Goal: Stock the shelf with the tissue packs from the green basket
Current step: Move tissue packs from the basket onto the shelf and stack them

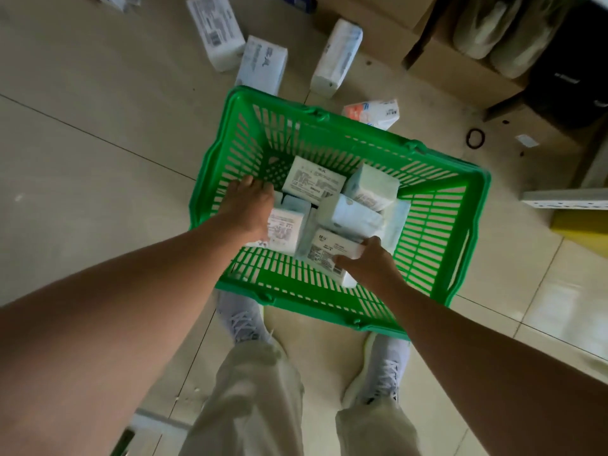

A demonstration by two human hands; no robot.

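Reaching into green basket w/ both hands, basket on tiled floor just ahead of the shoes. L hand lies palm-down on a pack at basket's 8 o'clock; fingers hidden, can't tell if it grips. R hand is closed around a pack at 6 o'clock, thumb on top. More tissue packs piled mid-basket. Loose packs on floor at 12 o'clock, beyond far rim. Cardboard boxes at 2 o'clock.

Beige tiled floor (glossy), cardboard boxes, dim light
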